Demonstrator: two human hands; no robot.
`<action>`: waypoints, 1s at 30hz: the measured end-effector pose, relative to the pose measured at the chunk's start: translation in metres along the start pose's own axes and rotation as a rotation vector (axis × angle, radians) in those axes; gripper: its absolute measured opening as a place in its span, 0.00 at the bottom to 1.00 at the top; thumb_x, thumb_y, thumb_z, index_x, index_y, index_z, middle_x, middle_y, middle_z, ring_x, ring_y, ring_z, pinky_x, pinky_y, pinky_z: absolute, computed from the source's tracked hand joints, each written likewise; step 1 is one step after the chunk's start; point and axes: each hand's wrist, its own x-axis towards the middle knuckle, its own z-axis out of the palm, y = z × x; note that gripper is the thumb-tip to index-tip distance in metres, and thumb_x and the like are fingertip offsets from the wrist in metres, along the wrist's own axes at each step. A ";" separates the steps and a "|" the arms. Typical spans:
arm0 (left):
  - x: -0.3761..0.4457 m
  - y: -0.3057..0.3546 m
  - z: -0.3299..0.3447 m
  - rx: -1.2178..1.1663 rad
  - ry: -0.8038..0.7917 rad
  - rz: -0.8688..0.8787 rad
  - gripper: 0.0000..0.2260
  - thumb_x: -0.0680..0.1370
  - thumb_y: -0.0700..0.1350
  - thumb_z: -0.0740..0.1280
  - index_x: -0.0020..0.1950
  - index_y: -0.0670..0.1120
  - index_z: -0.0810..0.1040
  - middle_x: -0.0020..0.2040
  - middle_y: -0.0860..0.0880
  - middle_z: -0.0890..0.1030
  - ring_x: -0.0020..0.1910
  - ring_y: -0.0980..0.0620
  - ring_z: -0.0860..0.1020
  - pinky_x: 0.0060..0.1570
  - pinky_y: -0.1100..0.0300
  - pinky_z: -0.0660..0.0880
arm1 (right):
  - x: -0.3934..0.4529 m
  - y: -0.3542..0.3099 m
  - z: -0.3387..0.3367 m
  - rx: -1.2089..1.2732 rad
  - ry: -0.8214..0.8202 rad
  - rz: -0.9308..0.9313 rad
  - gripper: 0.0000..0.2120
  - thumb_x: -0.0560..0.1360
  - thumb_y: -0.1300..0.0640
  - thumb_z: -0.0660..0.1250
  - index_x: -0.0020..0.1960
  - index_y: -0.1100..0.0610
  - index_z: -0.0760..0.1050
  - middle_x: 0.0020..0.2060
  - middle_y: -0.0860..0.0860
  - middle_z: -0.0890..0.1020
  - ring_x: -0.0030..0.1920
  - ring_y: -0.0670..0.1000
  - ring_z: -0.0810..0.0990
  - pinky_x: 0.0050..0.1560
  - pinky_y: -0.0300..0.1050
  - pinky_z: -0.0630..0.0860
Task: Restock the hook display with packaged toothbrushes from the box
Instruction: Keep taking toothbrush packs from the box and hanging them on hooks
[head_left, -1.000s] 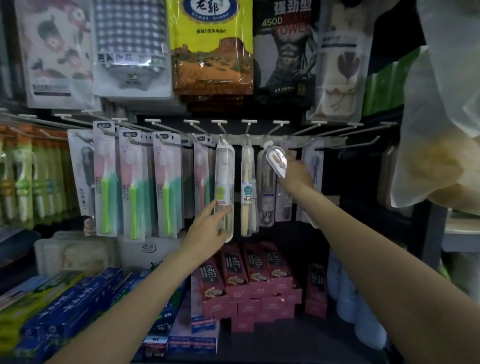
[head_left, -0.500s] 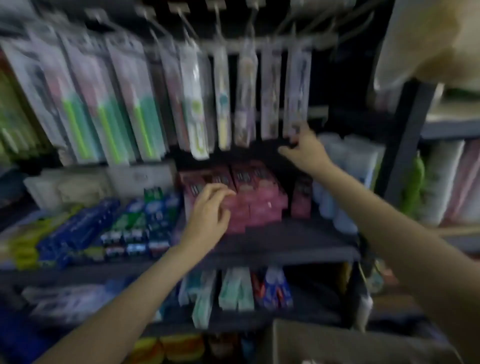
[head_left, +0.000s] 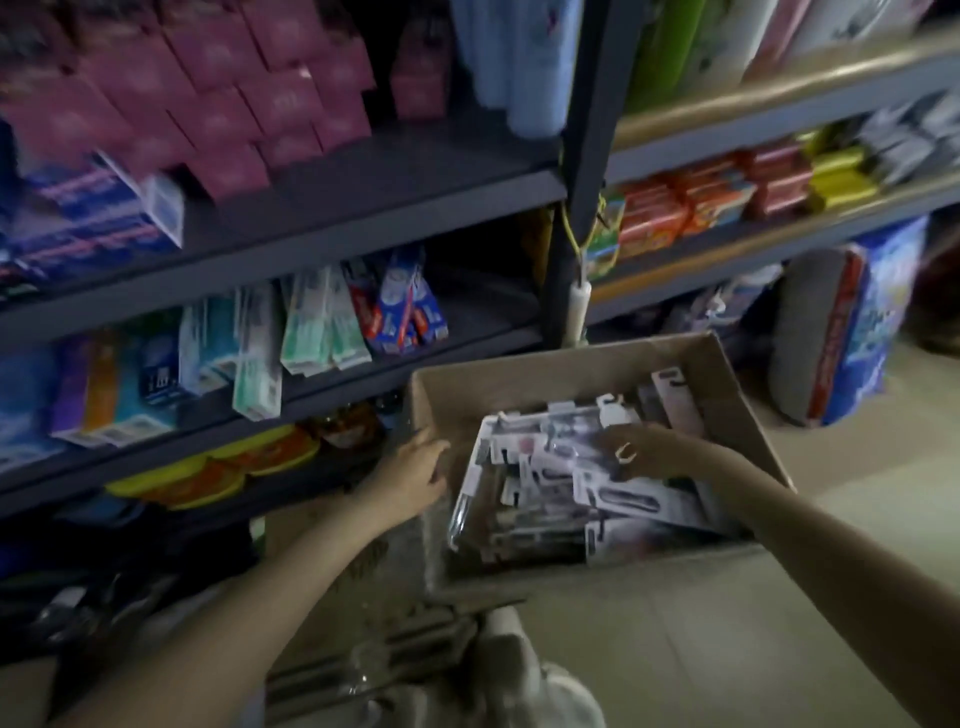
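Observation:
An open cardboard box (head_left: 727, 384) stands on the floor by the shelves, filled with several packaged toothbrushes (head_left: 613, 499) on white and grey cards. My left hand (head_left: 415, 470) is at the box's left wall, with thumb and fingers curled over its rim. My right hand (head_left: 647, 447), wearing a ring, reaches into the box and lies on top of the packs near the far side. Its back faces me and its fingertips are blurred, so a hold on a pack cannot be made out. The hook display is out of view.
Dark metal shelves (head_left: 363, 208) to the left and ahead carry pink cartons (head_left: 218, 88), toothpaste boxes (head_left: 311, 332) and yellow tubs (head_left: 218, 473). An upright post (head_left: 576, 171) stands just behind the box. A blue sack (head_left: 878, 312) lies on the tiled floor at right.
My view has swung down from the hooks to the box on the floor. Both hands left the hanging packs and dropped, the left to the box's wall, the right into the box.

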 end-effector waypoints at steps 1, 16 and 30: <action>-0.003 0.000 0.005 0.019 -0.024 -0.027 0.22 0.79 0.42 0.59 0.73 0.44 0.62 0.76 0.44 0.53 0.75 0.48 0.56 0.69 0.58 0.59 | 0.010 0.011 0.020 0.029 -0.036 0.088 0.32 0.72 0.58 0.71 0.72 0.62 0.61 0.68 0.56 0.69 0.65 0.54 0.73 0.62 0.43 0.70; 0.000 0.027 -0.001 -0.195 0.121 -0.015 0.23 0.78 0.43 0.64 0.72 0.46 0.63 0.72 0.48 0.66 0.69 0.53 0.65 0.65 0.62 0.63 | -0.012 -0.019 0.000 0.607 0.529 -0.344 0.14 0.73 0.64 0.69 0.58 0.61 0.74 0.51 0.57 0.80 0.49 0.51 0.79 0.51 0.46 0.74; 0.025 0.049 -0.015 -0.687 0.149 -0.143 0.14 0.73 0.41 0.70 0.57 0.45 0.72 0.52 0.50 0.79 0.51 0.52 0.78 0.52 0.56 0.75 | 0.009 0.010 0.029 0.094 0.112 -0.138 0.20 0.75 0.60 0.67 0.66 0.59 0.71 0.64 0.56 0.75 0.63 0.53 0.74 0.59 0.38 0.68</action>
